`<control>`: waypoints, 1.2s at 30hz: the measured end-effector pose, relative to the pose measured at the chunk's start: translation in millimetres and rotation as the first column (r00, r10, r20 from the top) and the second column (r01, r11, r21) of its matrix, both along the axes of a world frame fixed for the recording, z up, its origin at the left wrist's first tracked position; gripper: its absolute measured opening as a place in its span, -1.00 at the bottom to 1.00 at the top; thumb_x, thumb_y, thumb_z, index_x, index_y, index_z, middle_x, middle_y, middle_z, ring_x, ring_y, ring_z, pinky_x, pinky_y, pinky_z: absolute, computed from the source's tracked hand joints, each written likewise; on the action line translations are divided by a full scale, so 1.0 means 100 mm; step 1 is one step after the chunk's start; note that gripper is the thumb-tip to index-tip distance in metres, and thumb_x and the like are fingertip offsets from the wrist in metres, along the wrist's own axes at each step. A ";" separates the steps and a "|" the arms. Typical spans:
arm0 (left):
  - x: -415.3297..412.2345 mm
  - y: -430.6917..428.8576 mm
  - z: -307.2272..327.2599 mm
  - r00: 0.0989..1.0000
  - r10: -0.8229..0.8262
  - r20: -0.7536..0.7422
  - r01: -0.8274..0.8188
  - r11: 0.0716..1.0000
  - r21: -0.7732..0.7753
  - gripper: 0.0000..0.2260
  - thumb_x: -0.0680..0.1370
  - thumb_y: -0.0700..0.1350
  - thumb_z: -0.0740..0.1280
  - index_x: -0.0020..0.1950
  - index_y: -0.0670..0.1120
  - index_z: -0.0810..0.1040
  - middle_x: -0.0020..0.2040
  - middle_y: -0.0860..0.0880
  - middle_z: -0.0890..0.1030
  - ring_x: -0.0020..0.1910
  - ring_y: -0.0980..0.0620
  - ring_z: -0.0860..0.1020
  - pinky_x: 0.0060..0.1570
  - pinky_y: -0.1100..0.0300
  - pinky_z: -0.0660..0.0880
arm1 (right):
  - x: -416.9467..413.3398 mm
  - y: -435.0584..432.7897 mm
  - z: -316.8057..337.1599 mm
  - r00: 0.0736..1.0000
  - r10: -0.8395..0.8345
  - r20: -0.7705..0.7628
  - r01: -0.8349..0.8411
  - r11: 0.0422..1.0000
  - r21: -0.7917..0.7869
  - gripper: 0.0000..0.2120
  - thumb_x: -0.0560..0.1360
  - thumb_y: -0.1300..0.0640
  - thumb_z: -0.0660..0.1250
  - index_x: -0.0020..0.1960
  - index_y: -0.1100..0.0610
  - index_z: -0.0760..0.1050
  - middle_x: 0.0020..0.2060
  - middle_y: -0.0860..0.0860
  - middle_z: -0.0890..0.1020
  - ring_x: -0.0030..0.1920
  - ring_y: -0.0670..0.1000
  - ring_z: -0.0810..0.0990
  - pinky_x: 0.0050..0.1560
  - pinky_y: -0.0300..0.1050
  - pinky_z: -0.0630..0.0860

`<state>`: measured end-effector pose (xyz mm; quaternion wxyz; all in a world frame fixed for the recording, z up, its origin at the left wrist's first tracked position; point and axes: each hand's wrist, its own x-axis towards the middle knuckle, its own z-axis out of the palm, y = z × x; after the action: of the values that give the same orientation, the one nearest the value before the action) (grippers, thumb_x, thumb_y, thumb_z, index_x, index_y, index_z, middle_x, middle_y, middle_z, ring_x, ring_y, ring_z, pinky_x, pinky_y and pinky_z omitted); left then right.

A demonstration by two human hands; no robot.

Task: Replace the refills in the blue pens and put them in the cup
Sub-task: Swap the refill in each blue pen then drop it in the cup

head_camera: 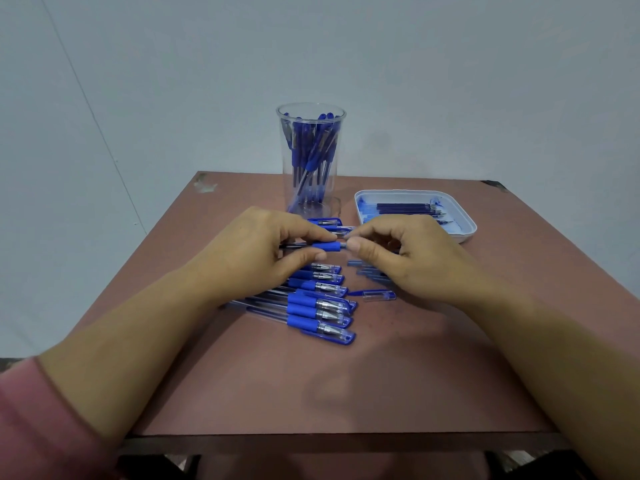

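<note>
1. The left hand (263, 251) has its fingers and thumb curled round a pen (325, 246), gripping it at the blue rubber grip. The pen lies level, just above the surface (311, 393).
2. The right hand (398, 258) pinches the tip end of the same pen between thumb and forefinger. The two hands nearly meet there.
3. Below the hands a row of pens (318, 306) lies side by side on the surface, capped ends pointing right. A few more capped pens (325, 222) show just behind the fingers.
4. A loose clear cap (379, 295) lies just right of the row. More small blue pieces (367, 271) lie half hidden under the right hand, and I cannot tell what they are.
5. A tall clear cup (313, 206) stands upright at the back of the surface, with a bunch of blue pens (311, 147) standing in it.
6. To the right of the cup sits a white tray (467, 233) with dark refills (405, 207) lying side by side inside. Blue ink marks stain its floor.
7. A pink sleeve (34, 410) covers the left forearm near the bottom left corner.
</note>
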<state>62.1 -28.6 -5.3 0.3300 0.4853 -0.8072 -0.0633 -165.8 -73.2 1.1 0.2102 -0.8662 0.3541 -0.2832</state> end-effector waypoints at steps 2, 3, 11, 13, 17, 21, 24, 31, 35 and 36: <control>-0.01 0.01 0.01 1.000 -0.008 0.006 0.008 1.000 -0.001 -0.68 0.46 0.17 0.30 0.16 0.15 0.65 -0.10 0.25 0.66 -0.18 0.19 0.61 -0.19 0.35 0.50 | 0.00 -0.01 -0.01 0.999 -0.009 -0.048 0.008 1.000 -0.025 -0.82 0.53 -0.10 0.30 -0.04 -0.06 0.64 -0.28 -0.12 0.64 -0.25 -0.11 0.58 -0.21 -0.14 0.52; -0.01 0.01 0.00 1.000 -0.011 0.012 0.011 1.000 -0.003 -0.70 0.47 0.15 0.32 0.15 0.14 0.65 -0.12 0.28 0.64 -0.17 0.21 0.61 -0.18 0.37 0.50 | 0.00 -0.01 -0.02 0.999 -0.011 -0.046 0.010 1.000 -0.019 -0.87 0.52 -0.06 0.34 -0.04 -0.06 0.63 -0.27 -0.14 0.64 -0.23 -0.12 0.59 -0.20 -0.18 0.53; 0.06 -0.05 -0.03 0.997 0.070 0.014 -0.070 0.997 0.016 -0.78 0.50 0.01 0.43 0.14 0.13 0.66 -0.13 0.21 0.68 -0.26 0.13 0.61 -0.18 0.16 0.56 | -0.03 -0.04 0.00 0.996 -0.066 0.055 0.065 0.998 0.017 -0.79 0.45 0.10 0.47 -0.15 -0.20 0.51 -0.25 -0.16 0.62 -0.19 -0.16 0.57 -0.16 -0.43 0.46; 0.10 -0.06 -0.03 0.996 0.084 -0.003 -0.084 0.996 0.029 -0.78 0.50 0.01 0.42 0.14 0.16 0.65 -0.10 0.15 0.70 -0.26 0.07 0.62 -0.17 0.03 0.58 | -0.08 -0.08 0.02 0.994 -0.098 0.046 0.097 0.995 0.010 -0.77 0.46 0.11 0.45 -0.15 -0.22 0.51 -0.24 -0.15 0.62 -0.19 -0.16 0.56 -0.15 -0.40 0.46; 0.13 -0.08 -0.02 0.995 0.100 0.007 -0.100 0.994 0.035 -0.77 0.50 0.05 0.40 0.15 0.17 0.64 -0.15 0.11 0.69 -0.28 0.02 0.60 -0.19 -0.01 0.57 | -0.15 -0.06 0.06 0.993 -0.010 -0.117 0.012 1.000 0.012 -0.76 0.51 0.15 0.39 -0.10 -0.22 0.53 -0.16 -0.20 0.62 -0.09 -0.23 0.55 -0.10 -0.42 0.43; 0.13 -0.08 -0.03 0.995 0.099 0.005 -0.099 0.994 0.048 -0.78 0.50 0.04 0.41 0.14 0.18 0.64 -0.15 0.11 0.70 -0.27 0.03 0.61 -0.17 -0.01 0.58 | -0.11 -0.02 0.07 0.934 0.094 -0.344 -0.104 0.994 -0.011 -0.84 0.54 0.14 0.35 0.02 -0.11 0.60 -0.11 -0.28 0.53 0.03 -0.30 0.41 -0.01 -0.48 0.32; 0.11 -0.08 -0.04 0.995 0.100 0.007 -0.100 0.994 0.042 -0.78 0.50 0.02 0.42 0.13 0.17 0.65 -0.13 0.13 0.70 -0.25 0.05 0.63 -0.15 0.00 0.58 | -0.06 -0.01 0.06 0.908 0.124 -0.400 -0.155 0.987 -0.046 -0.83 0.54 0.15 0.35 0.03 -0.10 0.62 -0.14 -0.27 0.51 0.00 -0.28 0.37 0.05 -0.31 0.33; 0.10 -0.08 -0.04 0.996 0.091 0.016 -0.092 0.995 0.038 -0.78 0.49 0.02 0.44 0.13 0.14 0.66 -0.05 0.19 0.69 -0.18 0.19 0.62 -0.11 0.16 0.57 | -0.11 -0.04 0.06 0.970 0.077 -0.230 -0.118 0.978 -0.169 -0.86 0.52 0.05 0.38 0.07 -0.10 0.59 -0.09 -0.23 0.57 0.01 -0.19 0.43 0.05 -0.15 0.42; 0.06 -0.06 -0.05 0.999 0.052 0.006 -0.053 0.999 0.012 -0.78 0.49 0.02 0.44 0.13 0.15 0.66 -0.14 0.18 0.69 -0.29 0.12 0.60 -0.23 0.21 0.53 | -0.05 -0.03 0.04 1.000 0.016 -0.002 -0.016 0.968 -0.249 -0.86 0.47 -0.04 0.42 -0.01 -0.06 0.54 -0.12 -0.18 0.60 -0.05 -0.11 0.54 -0.02 -0.16 0.50; 0.04 -0.06 -0.05 0.999 0.042 0.004 -0.042 0.999 0.001 -0.78 0.49 0.01 0.44 0.13 0.15 0.66 -0.17 0.18 0.69 -0.32 0.10 0.59 -0.26 0.23 0.51 | -0.02 -0.02 0.03 1.000 0.008 0.019 -0.004 0.974 -0.225 -0.87 0.46 -0.05 0.42 -0.02 -0.10 0.53 -0.12 -0.19 0.60 -0.05 -0.12 0.55 -0.01 -0.20 0.50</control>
<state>66.6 -34.5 -10.3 0.3295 0.5025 -0.7973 -0.0560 -168.3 -74.8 3.9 0.1148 -0.8826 0.3150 -0.3294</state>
